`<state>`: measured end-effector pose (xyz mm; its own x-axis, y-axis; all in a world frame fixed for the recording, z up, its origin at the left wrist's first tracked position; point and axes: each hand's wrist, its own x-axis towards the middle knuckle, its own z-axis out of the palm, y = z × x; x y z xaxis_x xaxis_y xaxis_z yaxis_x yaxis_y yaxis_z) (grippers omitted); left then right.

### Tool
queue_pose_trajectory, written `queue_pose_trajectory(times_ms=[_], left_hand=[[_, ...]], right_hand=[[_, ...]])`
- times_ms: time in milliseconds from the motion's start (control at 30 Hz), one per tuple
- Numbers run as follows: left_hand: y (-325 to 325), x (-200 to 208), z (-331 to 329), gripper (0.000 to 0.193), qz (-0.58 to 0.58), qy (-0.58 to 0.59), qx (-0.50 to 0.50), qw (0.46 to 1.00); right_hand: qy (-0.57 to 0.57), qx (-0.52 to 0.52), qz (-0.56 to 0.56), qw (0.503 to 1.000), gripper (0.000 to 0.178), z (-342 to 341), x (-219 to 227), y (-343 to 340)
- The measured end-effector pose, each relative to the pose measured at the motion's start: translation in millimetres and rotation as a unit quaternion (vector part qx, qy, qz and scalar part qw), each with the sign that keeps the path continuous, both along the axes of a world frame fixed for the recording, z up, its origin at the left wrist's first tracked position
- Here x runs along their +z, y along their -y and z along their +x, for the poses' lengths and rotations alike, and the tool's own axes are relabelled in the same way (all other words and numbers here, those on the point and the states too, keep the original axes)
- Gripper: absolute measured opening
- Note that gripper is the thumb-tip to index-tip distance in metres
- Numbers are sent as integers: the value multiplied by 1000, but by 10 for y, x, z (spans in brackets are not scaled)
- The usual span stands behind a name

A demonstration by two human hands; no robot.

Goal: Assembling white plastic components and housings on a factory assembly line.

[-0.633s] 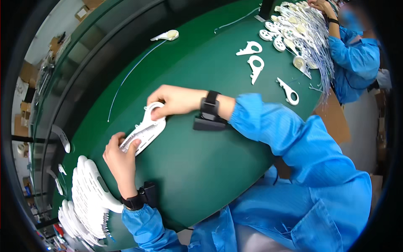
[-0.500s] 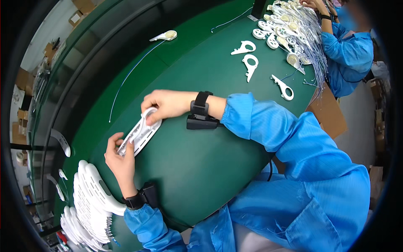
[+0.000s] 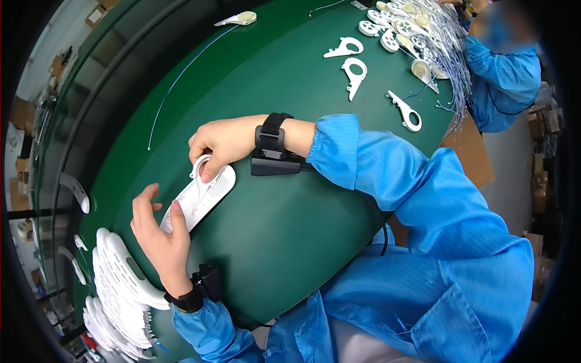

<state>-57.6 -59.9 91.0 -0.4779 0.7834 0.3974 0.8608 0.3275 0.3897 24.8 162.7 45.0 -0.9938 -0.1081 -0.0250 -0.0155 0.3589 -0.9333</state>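
A long white plastic shell [image 3: 220, 185] with a perforated patch lies at a slant on the green table, its inner side up. Over it, my right hand [image 3: 225, 141] pinches a white ring-ended plastic part [image 3: 200, 187] by its ring, thumb through the loop. The narrow end of that part points along the shell. At the shell's lower end is my left hand [image 3: 162, 241], its fingers spread and the thumb over the edge; whether the thumb touches the shell I cannot tell.
Stacked white slotted shells [image 3: 124, 272] stand at lower left. Loose ring-ended parts [image 3: 355, 74] lie at the far right, beside a heap of white wheeled parts with cables [image 3: 417, 36]. One cabled part [image 3: 244, 19] lies far off. A co-worker's blue sleeve [image 3: 505, 75] shows at upper right.
The shell has turned so its inner face shows more. My left fingers have opened away from it. My right hand has shifted slightly left, and the ring-ended part now shows clearly. The view has shifted.
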Motion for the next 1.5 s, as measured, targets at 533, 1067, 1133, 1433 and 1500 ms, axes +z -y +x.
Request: queue_pose_trajectory(times_ms=[533, 1067, 1133, 1433, 1500], left_hand=[[-37, -22, 292, 14, -67, -66, -103, 990], [-148, -45, 627, 14, -87, -99, -47, 990], [-146, -9, 643, 25, -69, -93, -28, 993], [-35, 38, 517, 32, -172, 14, 48, 984], [-33, 56, 530, 31, -174, 19, 31, 984]], right_hand=[[-39, -14, 126, 991, 26, 320, 75, 143], [-101, 32, 184, 977, 42, 336, 249, 158], [-72, 51, 184, 979, 43, 302, 284, 145], [-39, 111, 276, 954, 26, 183, 367, 242], [-50, 108, 275, 954, 26, 218, 357, 248]])
